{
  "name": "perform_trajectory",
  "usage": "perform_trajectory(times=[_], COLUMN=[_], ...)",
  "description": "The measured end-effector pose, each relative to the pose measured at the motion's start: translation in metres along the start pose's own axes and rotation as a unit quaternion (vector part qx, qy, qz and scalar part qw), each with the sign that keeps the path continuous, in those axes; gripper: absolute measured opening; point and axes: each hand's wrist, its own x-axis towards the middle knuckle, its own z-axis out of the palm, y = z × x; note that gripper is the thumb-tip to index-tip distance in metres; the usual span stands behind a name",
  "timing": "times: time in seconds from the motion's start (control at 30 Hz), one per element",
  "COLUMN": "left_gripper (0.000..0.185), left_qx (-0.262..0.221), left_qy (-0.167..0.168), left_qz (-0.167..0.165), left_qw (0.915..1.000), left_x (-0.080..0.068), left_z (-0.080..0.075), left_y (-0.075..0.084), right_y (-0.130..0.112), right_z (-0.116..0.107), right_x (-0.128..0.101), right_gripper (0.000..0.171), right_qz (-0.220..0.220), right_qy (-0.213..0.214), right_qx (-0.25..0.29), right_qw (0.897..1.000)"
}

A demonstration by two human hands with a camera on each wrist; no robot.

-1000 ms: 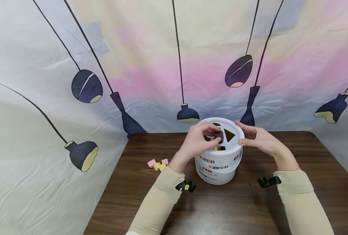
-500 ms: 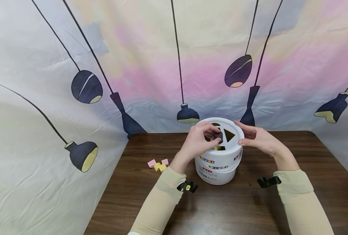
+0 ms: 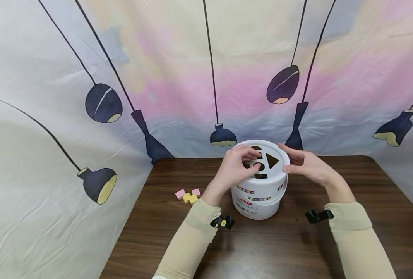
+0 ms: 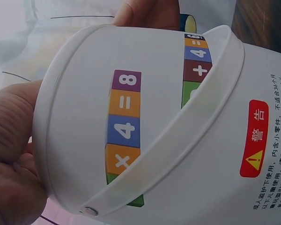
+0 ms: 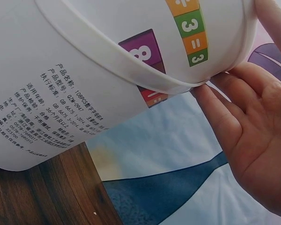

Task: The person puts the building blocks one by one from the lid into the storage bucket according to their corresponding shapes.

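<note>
White shape-sorter bucket, numbered labels

"x 4 = 8" tiles and red "警告" label on white bucket

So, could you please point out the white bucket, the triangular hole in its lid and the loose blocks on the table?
white bucket (image 3: pixel 258 203), head view, front wall.
triangular hole (image 3: pixel 271 160), head view, its centre.
loose blocks (image 3: pixel 187 197), head view, the yellow one.
</note>
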Motion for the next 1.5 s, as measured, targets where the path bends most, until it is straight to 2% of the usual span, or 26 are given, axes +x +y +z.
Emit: perform_trajectory(times=[0.43,0.57,0.77,0.9,1.0,1.1,1.27,1.4,1.5], left_gripper=[0.024,0.026,0.024,0.022,0.022,0.024,0.026,0.024,0.021], left_qx=[-0.002,-0.027,-0.067,-0.070,-0.066,-0.059,-0.026,0.009,0.035], left_qy=[0.001,0.006,0.047,0.088,0.117,0.133,0.138,0.127,0.105], left_qz=[0.004,0.013,0.049,0.069,0.068,0.053,0.002,-0.053,-0.098], left_qw=[1.0000,0.9995,0.9954,0.9913,0.9886,0.9879,0.9901,0.9905,0.9890], left_x=[-0.001,-0.004,-0.015,-0.028,-0.041,-0.058,-0.090,-0.117,-0.135], left_z=[-0.002,-0.003,-0.009,-0.022,-0.034,-0.048,-0.071,-0.088,-0.098], left_y=[-0.001,-0.003,-0.008,-0.014,-0.023,-0.037,-0.067,-0.089,-0.102], right_y=[-0.001,0.000,0.000,-0.002,-0.003,-0.002,0.000,0.000,-0.001], right_z=[0.001,0.001,0.002,0.003,0.004,0.003,0.002,0.002,0.002], right_x=[0.001,0.001,0.002,0.001,0.001,0.000,0.000,-0.001,-0.001], right_gripper=[0.081,0.082,0.082,0.082,0.082,0.082,0.081,0.081,0.081], right_qz=[0.001,0.004,0.005,0.003,-0.002,-0.004,-0.004,-0.004,-0.005], right_qy=[-0.002,-0.001,0.000,0.003,0.005,0.006,0.010,0.010,0.011], right_qx=[-0.002,-0.003,-0.006,-0.005,0.000,-0.001,-0.008,-0.013,-0.015], right_qw=[1.000,1.000,1.000,1.000,1.000,1.000,1.000,1.000,1.000])
